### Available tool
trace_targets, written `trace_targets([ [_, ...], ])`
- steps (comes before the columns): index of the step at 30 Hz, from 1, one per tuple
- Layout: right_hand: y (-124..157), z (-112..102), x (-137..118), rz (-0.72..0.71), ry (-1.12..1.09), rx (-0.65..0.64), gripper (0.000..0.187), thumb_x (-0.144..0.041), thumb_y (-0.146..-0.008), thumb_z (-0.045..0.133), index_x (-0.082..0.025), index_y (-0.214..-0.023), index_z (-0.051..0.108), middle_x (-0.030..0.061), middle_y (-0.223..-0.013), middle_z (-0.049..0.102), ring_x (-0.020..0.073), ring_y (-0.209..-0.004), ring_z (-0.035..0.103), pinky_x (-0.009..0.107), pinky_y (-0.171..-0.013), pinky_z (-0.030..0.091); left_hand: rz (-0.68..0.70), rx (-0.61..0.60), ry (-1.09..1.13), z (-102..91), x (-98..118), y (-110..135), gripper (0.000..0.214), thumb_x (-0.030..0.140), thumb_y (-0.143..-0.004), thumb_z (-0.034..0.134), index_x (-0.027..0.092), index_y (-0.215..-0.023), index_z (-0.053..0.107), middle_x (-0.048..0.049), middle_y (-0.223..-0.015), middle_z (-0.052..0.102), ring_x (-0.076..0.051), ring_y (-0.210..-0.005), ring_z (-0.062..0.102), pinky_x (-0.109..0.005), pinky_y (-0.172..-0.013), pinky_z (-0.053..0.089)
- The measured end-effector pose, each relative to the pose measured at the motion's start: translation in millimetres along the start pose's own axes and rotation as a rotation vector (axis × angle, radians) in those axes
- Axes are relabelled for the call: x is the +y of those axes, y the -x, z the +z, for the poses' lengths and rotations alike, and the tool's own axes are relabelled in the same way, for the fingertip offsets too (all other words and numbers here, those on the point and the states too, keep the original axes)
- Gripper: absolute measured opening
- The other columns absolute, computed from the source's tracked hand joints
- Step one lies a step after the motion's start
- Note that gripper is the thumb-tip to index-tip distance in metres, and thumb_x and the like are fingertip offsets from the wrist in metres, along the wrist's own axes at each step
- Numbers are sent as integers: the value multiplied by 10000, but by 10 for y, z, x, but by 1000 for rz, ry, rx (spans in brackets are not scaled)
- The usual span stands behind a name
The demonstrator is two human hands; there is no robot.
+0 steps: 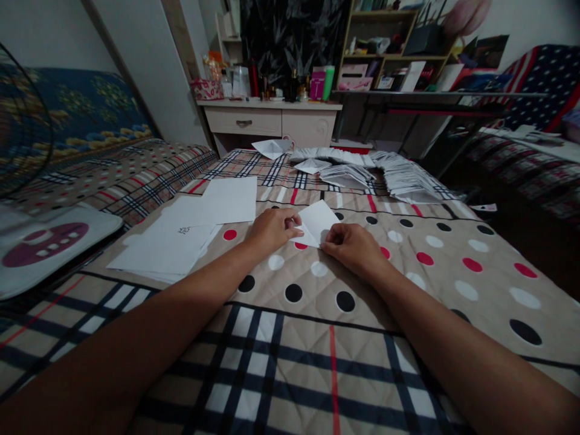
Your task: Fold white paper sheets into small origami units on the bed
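A small white sheet of paper [321, 216], partly folded, lies on the patterned bedspread between my two hands. My left hand [275, 228] pinches its left side, thumb and fingers closed on the paper. At the lower right corner, the fingertips of my right hand [352, 244] are closed on the paper's edge. A fold shows along the lower left of the sheet. Left of my hands lie loose white sheets [158, 241], one with a small dark mark, and another blank sheet [232, 199] on top of them.
Bundles of folded papers [408, 178] stand in rows at the bed's far edge, beside a folded paper piece [272, 148]. A fan base [49, 248] sits at the left. Beyond the bed are a white dresser [247, 121] and a desk with shelves [385, 36].
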State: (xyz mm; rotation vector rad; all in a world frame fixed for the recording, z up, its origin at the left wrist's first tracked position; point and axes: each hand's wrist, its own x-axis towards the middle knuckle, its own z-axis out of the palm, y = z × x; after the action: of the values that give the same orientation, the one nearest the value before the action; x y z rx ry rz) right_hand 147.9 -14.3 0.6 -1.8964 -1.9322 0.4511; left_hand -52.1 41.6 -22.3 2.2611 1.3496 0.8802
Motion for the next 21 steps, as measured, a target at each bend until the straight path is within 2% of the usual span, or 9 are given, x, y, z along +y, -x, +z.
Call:
trace_targets([
  [3,-2,5,5,0,-2,-1,49,-255,-721,659,-212,-699,668,4,-682,669,148,-618,562,259,-541,313,58,-4,29,21,-17,-2,82,223,-721,762,175,-785,742,8,-691,669,-110,-620,552,-242,-597,385],
  [7,0,6,9,11,1,-3,48,-252,-727,662,-211,-707,675,5,-696,677,147,-627,570,257,-549,318,62,6,51,18,-11,-5,62,196,-710,763,167,-764,749,3,-689,672,-109,-622,553,-239,-600,398],
  [15,-1,4,19,-17,3,0,57,-260,-730,657,-211,-705,665,4,-701,675,144,-625,558,257,-547,314,-130,-64,207,-96,72,-21,72,161,-646,800,141,-701,758,14,-593,662,-93,-535,531,-219,-527,396],
  [21,7,-10,2,-13,5,-7,66,-266,-733,649,-210,-700,651,1,-688,663,144,-620,548,265,-545,307,-152,-117,244,-103,56,-38,69,163,-666,787,131,-725,769,-3,-625,695,-95,-551,558,-213,-525,397],
])
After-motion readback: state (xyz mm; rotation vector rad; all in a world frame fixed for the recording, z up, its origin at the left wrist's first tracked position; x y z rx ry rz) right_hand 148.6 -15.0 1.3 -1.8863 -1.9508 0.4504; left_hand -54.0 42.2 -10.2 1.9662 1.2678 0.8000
